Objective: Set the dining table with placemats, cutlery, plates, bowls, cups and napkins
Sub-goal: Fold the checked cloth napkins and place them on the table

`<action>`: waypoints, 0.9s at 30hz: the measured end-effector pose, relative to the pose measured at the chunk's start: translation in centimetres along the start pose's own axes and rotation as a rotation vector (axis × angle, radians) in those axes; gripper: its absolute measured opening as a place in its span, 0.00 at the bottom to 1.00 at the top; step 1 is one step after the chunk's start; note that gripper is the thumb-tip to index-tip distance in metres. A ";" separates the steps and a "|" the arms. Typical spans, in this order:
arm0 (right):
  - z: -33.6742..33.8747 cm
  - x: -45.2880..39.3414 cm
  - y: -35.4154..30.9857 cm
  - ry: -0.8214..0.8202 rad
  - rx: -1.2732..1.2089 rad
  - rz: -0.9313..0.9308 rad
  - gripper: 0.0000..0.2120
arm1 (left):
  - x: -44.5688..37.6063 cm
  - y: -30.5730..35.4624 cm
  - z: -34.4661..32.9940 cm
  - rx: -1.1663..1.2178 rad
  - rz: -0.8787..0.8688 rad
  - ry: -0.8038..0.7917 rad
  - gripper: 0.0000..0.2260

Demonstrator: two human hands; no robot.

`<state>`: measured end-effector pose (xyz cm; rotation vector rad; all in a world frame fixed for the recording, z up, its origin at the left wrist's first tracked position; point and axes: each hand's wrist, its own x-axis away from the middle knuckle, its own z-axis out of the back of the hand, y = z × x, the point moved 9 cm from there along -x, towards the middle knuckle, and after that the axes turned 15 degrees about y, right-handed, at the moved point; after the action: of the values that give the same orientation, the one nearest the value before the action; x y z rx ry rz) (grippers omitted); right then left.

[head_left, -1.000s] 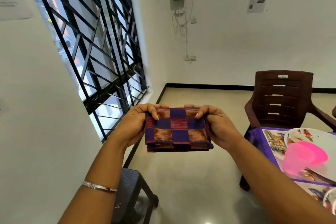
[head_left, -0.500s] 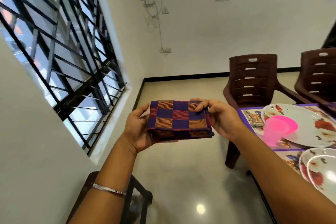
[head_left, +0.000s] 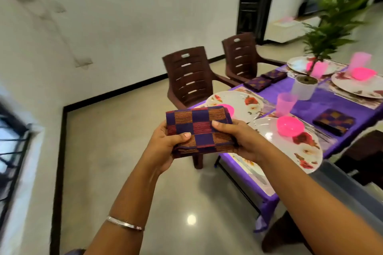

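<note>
White walls [head_left: 99,27], glossy floor [head_left: 124,130], 2 brown chairs [head_left: 189,76] — barred window [head_left: 12,141]

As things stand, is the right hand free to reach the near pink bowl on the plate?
Probably not yet: the right hand and left hand both grip the folded napkin. The path to the pink bowl looks open.

I hold folded napkin [head_left: 199,130] between left hand [head_left: 163,147] and right hand [head_left: 242,141], centre of view, above floor just left of table [head_left: 331,105]. Table fills right side. Nearest plate [head_left: 298,149] sits right of my right hand, bowl [head_left: 290,126] on it. Cup [head_left: 286,104] behind that bowl. Second plate [head_left: 234,103] behind napkin. Another napkin [head_left: 333,121] right of bowl. Potted plant [head_left: 304,87] mid-table. Two chairs [head_left: 190,80] behind table's left edge.
</note>
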<state>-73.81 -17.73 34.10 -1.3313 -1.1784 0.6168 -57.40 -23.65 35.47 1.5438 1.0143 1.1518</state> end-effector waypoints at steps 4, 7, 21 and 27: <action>7.0 0.2 -0.2 0.159 0.026 0.052 0.12 | -1.2 -1.3 -6.5 -0.087 -0.029 0.007 0.15; 12.3 0.5 -1.1 0.247 0.047 0.111 0.09 | -2.0 -2.4 -11.4 -0.252 -0.141 0.091 0.21; 42.4 2.4 -4.0 0.592 -0.165 0.090 0.14 | 0.3 -10.6 -40.3 -0.257 -0.306 0.054 0.10; 48.5 2.1 -3.8 0.583 -0.601 0.041 0.13 | 1.8 -11.9 -48.1 -0.116 -0.253 0.045 0.15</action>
<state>-117.70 3.05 30.25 -1.8768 -0.8706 -0.1343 -104.76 -9.83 30.58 1.2633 1.1177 1.0523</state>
